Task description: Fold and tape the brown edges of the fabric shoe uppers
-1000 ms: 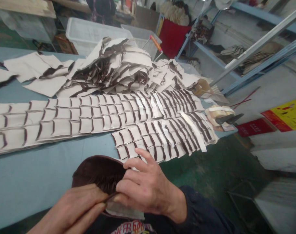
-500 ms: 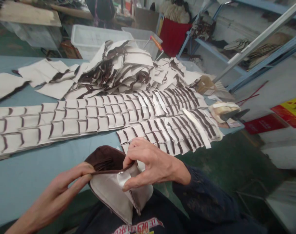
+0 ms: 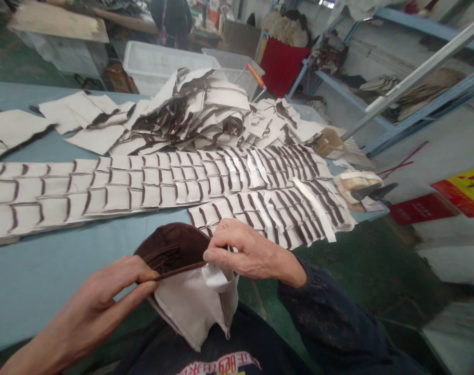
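Note:
A sewn fabric piece [image 3: 193, 302], off-white outside with a dark brown inner side, hangs between my hands in front of my chest. My left hand [image 3: 112, 291] is closed, its thumb and fingers pinching the brown-edged rim at the left. At the right of the same rim, my right hand [image 3: 248, 250] is closed in a pinch. Below its fingers a white strip [image 3: 217, 277] lies across the off-white side. The piece gapes between the hands, so its brown inside and some folds show.
Overlapping rows of brown-edged off-white pieces [image 3: 115, 185] cover the blue table [image 3: 104, 250]. Behind them is a loose heap of similar pieces [image 3: 205, 104]. White plastic bins [image 3: 166, 62] stand beyond. At the right are a small cardboard box [image 3: 330, 143] and blue shelving [image 3: 416, 117].
My right thumb has moved up from the white strip to the rim, and more of the strip shows. The fabric piece has tilted a little, showing more of its brown inside.

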The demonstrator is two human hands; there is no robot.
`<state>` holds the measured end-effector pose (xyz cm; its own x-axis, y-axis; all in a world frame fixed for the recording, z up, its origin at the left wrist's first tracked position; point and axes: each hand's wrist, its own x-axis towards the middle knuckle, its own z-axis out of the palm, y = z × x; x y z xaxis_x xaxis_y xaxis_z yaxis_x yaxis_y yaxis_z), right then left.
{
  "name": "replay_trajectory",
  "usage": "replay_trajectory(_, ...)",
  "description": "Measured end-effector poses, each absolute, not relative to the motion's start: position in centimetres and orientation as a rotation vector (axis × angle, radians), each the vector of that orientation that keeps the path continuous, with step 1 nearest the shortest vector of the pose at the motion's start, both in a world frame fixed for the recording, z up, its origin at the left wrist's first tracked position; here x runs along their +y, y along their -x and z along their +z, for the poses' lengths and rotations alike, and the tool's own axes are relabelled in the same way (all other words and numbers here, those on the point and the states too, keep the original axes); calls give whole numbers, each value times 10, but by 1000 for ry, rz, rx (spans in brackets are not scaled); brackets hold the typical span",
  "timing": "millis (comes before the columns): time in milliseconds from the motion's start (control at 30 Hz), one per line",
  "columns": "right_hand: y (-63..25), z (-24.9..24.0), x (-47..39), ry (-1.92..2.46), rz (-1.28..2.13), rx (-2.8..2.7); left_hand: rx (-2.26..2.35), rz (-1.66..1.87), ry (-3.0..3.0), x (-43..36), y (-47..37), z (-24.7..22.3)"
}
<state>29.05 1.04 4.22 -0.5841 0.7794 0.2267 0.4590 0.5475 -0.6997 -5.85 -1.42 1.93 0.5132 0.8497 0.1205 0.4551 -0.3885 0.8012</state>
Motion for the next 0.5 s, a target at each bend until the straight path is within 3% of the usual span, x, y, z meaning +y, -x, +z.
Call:
replay_trajectory(100,-284,41,-2,858,679,-2348,1008,777,-2164,-22,62,12)
replay_trajectory(267,-268,27,-40,882,159,-2391,939,939,-2450,-43,60,6)
replay_trajectory(500,-274,-44,-41,873,161,-2283,1068,855,-2670,-79,22,1)
